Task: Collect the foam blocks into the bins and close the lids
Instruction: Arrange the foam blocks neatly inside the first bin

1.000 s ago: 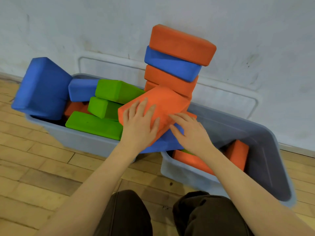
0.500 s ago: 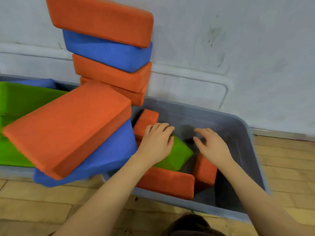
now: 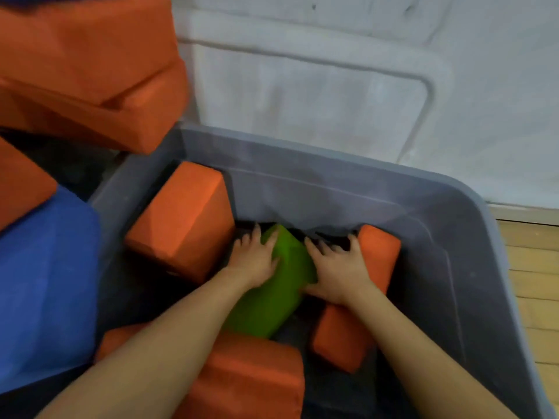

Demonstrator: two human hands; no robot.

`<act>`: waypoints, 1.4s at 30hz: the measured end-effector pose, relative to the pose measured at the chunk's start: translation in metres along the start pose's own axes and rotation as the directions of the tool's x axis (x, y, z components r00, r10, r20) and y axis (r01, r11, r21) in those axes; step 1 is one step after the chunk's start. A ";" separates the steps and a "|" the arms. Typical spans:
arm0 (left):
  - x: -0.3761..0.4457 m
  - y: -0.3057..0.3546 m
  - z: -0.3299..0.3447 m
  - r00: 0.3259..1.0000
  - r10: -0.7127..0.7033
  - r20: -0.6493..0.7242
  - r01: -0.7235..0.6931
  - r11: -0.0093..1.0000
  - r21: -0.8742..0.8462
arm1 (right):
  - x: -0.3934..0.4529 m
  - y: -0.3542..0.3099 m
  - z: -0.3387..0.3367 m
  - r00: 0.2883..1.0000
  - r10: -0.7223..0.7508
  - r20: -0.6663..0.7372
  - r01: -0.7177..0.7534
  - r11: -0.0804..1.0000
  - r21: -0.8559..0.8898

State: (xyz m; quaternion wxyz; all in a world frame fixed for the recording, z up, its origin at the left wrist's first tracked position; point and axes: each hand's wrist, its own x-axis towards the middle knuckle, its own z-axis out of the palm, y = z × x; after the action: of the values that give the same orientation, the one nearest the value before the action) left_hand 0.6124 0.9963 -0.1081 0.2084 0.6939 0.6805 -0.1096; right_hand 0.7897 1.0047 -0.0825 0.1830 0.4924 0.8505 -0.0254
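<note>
green foam block (image 3: 281, 285), both hands gripping, grey bin (image 3: 472, 267)

**Floor: what sits on it**

Wood plank floor (image 3: 532, 285), pale boards, visible only as a strip at the right edge, meeting a white wall (image 3: 499, 86) at a baseboard line. A grey plastic bin (image 3: 472, 225) stands on the floor, its far rim close to the wall. A translucent lid (image 3: 332, 95) stands on edge behind the bin, leaning against the wall. Left of the bin, a pile of orange and blue foam blocks (image 3: 45, 282); what carries it cannot be told.
</note>
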 end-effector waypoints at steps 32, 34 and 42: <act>-0.033 0.001 -0.022 0.974 -0.043 -0.223 0.018 0.993 -0.115 | -0.029 -0.008 -0.014 0.951 -0.007 -0.311 0.027 0.998 0.061; -0.044 0.004 -0.030 0.949 -0.066 -0.307 0.003 0.979 -0.202 | -0.036 -0.005 -0.025 0.902 0.013 -0.432 0.041 0.993 0.114; -0.076 0.010 -0.063 0.828 0.009 -0.561 -0.277 0.876 -0.394 | -0.056 0.004 -0.050 0.864 0.059 -0.500 0.218 0.852 0.476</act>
State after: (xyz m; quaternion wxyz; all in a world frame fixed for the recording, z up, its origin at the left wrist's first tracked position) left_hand 0.6098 0.9559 -0.0176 0.1728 0.6769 0.6618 0.2718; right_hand 0.8042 0.9720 -0.0170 -0.1823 0.4758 0.8501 -0.1330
